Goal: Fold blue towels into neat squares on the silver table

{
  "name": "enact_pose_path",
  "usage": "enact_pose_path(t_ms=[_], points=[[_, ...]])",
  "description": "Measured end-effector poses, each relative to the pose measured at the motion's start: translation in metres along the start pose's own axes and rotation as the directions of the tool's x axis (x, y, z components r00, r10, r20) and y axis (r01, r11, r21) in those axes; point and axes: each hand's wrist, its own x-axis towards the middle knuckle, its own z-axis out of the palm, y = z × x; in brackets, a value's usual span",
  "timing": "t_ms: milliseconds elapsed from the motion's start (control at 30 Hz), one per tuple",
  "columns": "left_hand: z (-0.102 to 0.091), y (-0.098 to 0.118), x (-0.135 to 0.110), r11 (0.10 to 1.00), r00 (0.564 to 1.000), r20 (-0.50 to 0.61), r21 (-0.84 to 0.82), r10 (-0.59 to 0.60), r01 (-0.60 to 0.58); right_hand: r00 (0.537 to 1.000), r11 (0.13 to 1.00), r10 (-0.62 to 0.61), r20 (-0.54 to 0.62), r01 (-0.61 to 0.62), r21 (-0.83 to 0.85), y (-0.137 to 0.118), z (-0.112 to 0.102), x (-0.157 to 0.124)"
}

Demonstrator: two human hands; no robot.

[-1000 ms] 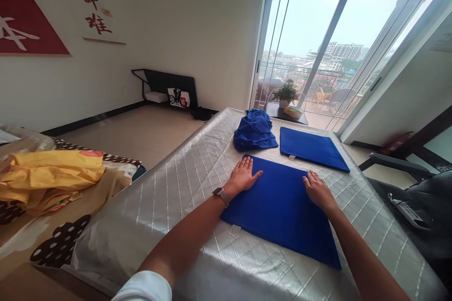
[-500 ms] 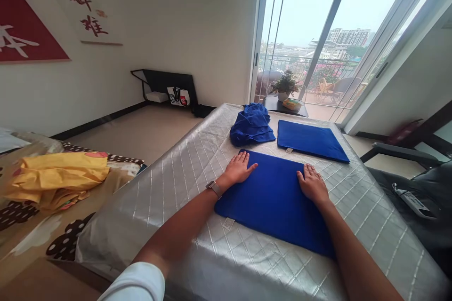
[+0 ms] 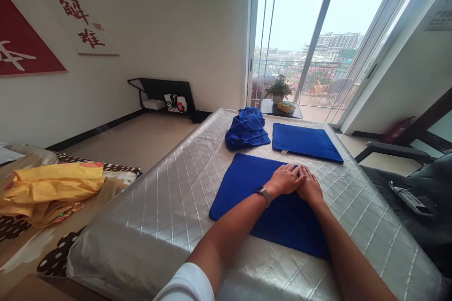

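A flat blue cushion cover [image 3: 240, 193] lies on the silver quilted mattress [image 3: 169, 197] in front of me. My left hand [image 3: 285, 179] rests flat near its far right corner, fingers stretched out, with a watch on the wrist. Beside it and touching it, my right hand [image 3: 310, 185] lies flat on the cover's right edge. Neither hand grips anything. Beyond them lies a second flat blue cover [image 3: 306, 142] with a small white tag. To its left sits a crumpled heap of blue cloth [image 3: 247, 129].
A bed with yellow cloth [image 3: 56, 183] on it stands at the left. On the right is a black armchair [image 3: 381, 183] with a white power strip [image 3: 409, 199]. A small black table [image 3: 271, 109] holding a potted plant [image 3: 278, 88] stands by the glass door.
My left hand has moved right across the cover, from its far left corner to beside my right hand. My right hand stays at the right edge. The view has shifted slightly.
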Motion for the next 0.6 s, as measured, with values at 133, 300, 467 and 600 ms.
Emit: enact_pose_path(t_ms=[133,300,467,600], points=[[0.007,-0.003,0.000,0.998,0.996,0.051,-0.006,-0.069,0.069,1.000,1.000,0.008,-0.004,-0.008,0.006,-0.001,0.000,0.000],[-0.008,-0.038,-0.024,0.987,0.988,0.038,0.062,-0.151,0.149,0.999,0.999,0.031,-0.011,-0.031,0.040,-0.004,-0.002,0.002],[-0.033,-0.091,-0.052,0.942,0.948,0.040,0.134,-0.316,0.308,0.999,0.997,0.045,0.014,-0.046,0.066,-0.003,-0.003,0.004],[-0.048,-0.126,-0.075,0.889,0.904,0.009,0.185,-0.428,0.419,0.999,0.997,0.042,0.014,-0.042,0.062,-0.001,0.000,0.005]])
